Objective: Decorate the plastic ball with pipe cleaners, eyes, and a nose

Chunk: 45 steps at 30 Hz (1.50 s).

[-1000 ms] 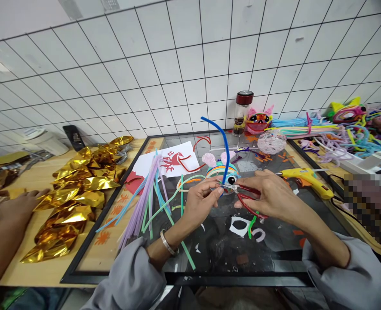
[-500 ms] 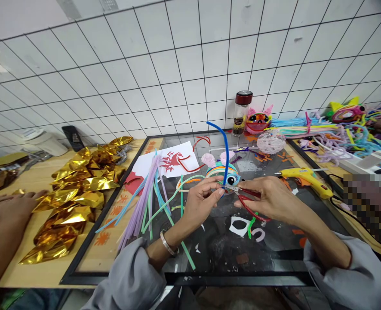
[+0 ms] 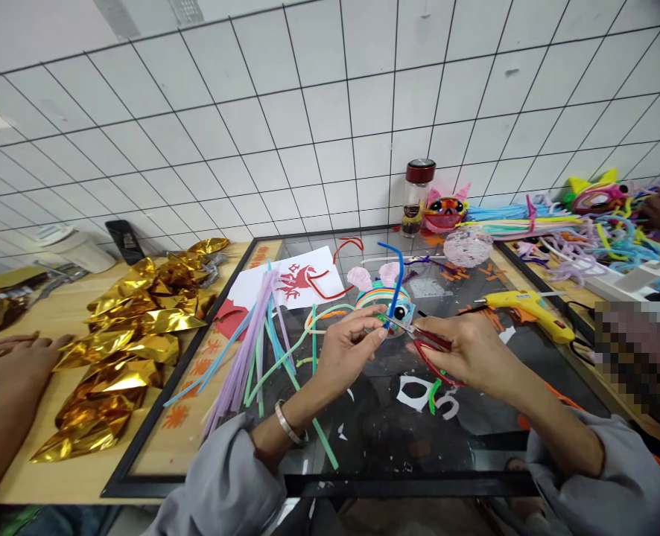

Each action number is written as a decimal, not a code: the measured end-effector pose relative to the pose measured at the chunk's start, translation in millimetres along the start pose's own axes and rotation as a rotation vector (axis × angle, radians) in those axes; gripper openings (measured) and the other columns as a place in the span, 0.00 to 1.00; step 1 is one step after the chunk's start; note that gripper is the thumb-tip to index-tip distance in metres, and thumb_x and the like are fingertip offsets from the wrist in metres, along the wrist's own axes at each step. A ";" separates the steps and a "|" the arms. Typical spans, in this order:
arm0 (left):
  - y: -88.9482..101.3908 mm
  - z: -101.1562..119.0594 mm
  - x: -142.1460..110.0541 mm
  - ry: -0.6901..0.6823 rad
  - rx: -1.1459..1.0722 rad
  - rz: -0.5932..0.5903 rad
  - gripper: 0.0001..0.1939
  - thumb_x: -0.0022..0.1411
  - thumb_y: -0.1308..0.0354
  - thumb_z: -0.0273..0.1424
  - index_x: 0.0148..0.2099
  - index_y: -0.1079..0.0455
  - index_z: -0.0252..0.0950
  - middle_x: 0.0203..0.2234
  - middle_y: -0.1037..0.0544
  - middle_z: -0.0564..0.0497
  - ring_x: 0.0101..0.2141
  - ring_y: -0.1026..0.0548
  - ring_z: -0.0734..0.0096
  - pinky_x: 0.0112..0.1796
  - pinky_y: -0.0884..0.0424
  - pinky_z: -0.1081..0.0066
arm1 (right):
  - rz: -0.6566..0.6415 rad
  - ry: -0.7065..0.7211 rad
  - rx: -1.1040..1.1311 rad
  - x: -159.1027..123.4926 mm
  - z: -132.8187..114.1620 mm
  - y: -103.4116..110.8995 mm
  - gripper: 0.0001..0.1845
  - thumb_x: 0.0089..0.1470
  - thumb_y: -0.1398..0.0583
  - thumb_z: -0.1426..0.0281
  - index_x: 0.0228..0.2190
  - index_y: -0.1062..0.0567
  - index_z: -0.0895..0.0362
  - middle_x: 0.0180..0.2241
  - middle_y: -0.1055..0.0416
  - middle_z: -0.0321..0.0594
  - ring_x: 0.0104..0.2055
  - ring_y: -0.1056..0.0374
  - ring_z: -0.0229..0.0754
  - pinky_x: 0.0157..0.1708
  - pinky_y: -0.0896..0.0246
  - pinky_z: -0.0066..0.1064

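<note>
My left hand [image 3: 348,348] pinches the lower end of a blue pipe cleaner [image 3: 398,277], which curves up over a small striped craft animal [image 3: 383,296] with pink ears and a googly eye. My right hand [image 3: 467,350] grips red-handled scissors [image 3: 429,348], their blades pointing left and meeting the pipe cleaner just beside my left fingertips. Both hands hover above a dark glass work board [image 3: 386,439].
Loose pipe cleaners [image 3: 263,342] fan out left of my hands, by red paper cut-outs [image 3: 299,279]. A yellow glue gun [image 3: 525,305] lies right. Gold foil pieces [image 3: 134,327] cover the left table, where another person's hands [image 3: 6,365] rest. A jar [image 3: 418,195] stands by the tiled wall.
The blue pipe cleaner stands much lower than before, its top end now curling just above the craft animal. My hands stay close together and have shifted slightly.
</note>
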<state>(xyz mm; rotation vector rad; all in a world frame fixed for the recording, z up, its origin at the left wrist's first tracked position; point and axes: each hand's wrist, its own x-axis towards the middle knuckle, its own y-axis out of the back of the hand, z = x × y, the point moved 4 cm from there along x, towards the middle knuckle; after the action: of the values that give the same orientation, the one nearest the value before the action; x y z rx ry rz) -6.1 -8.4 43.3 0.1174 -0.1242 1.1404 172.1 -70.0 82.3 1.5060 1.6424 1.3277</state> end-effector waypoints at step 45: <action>-0.9 -6.3 -2.2 0.000 -0.085 0.028 0.08 0.53 0.32 0.34 0.33 0.20 0.33 0.48 0.18 0.40 0.23 0.27 0.78 0.19 0.30 0.78 | 0.342 -0.199 0.202 17.8 59.1 -32.9 0.23 0.56 0.49 0.75 0.50 0.24 0.59 0.43 0.21 0.49 0.43 0.25 0.50 0.47 0.30 0.44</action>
<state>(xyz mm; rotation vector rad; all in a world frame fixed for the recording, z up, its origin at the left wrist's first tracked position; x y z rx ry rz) -5.9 -9.8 36.7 0.0403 -0.1741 1.1611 206.4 -31.8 34.8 2.0412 1.4727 1.1566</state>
